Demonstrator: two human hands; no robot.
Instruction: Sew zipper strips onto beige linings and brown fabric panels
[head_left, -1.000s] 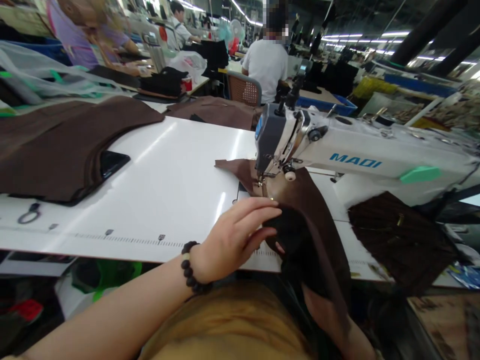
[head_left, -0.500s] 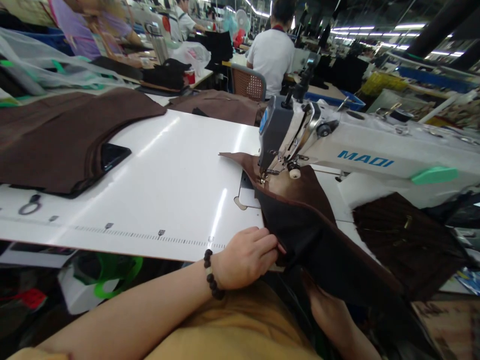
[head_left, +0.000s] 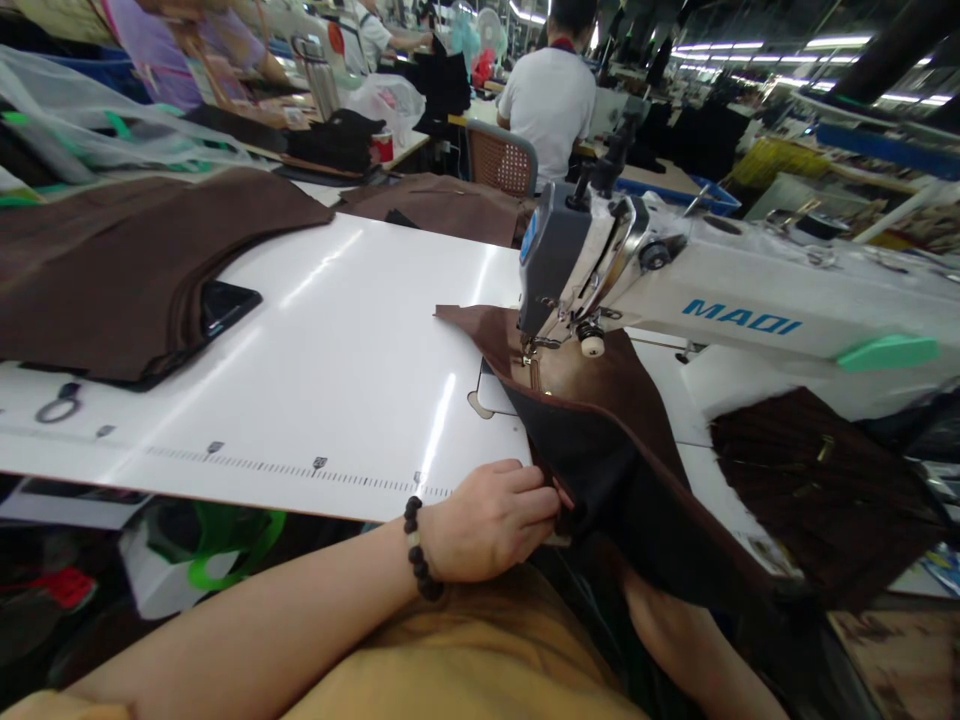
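Observation:
A brown fabric piece with a black underside (head_left: 600, 450) lies under the needle of the sewing machine (head_left: 720, 290) and drapes over the table's front edge. My left hand (head_left: 499, 520), with a dark bead bracelet (head_left: 420, 548) at its wrist, is closed on the fabric's near edge. My right hand (head_left: 667, 620) is beneath the hanging fabric; its fingers are hidden by the cloth. Near the needle the brown face shows a narrow stitched strip (head_left: 535, 375).
Stacked brown fabric pieces (head_left: 142, 270) lie at the left of the white table (head_left: 337, 350), which has a printed ruler along its front edge. More dark brown pieces (head_left: 817, 490) lie at right. A person in a white shirt (head_left: 551, 105) sits ahead; another person in purple (head_left: 157, 60) works at far left.
The fabric by the needle lies more open, baring more of the stitched strip. My right hand has shifted slightly right and down under the cloth; my left hand has barely moved.

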